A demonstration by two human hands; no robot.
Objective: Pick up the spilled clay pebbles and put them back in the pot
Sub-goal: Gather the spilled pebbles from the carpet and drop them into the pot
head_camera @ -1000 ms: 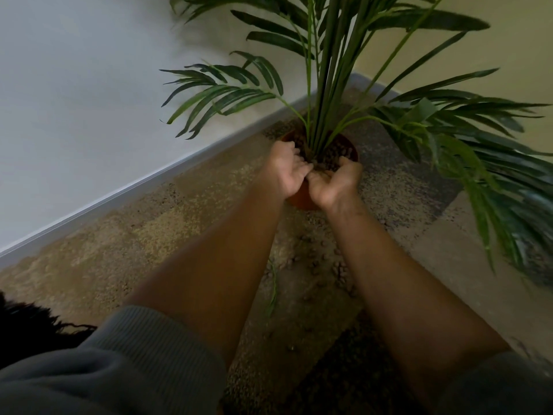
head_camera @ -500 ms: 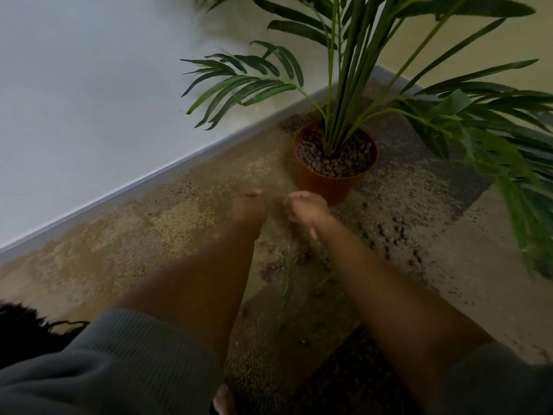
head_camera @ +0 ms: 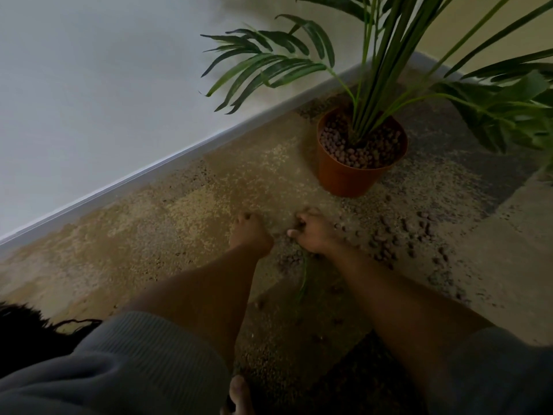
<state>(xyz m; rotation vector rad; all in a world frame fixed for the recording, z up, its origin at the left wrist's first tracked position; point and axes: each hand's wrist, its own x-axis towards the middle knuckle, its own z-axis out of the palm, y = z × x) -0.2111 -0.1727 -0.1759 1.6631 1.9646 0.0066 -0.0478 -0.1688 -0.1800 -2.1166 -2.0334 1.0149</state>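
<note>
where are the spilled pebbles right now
In the head view, the spilled pebbles lie scattered on the carpet right of the right hand, just in front of the orange pot.

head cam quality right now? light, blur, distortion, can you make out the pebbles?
Head view: dim, flat light, no glare. Wide-angle bend shows in the skirting board. Left hand and right hand are soft, likely motion blur. Pebbles in the pot read clearly; the spilled pebbles smear into the carpet.
</note>
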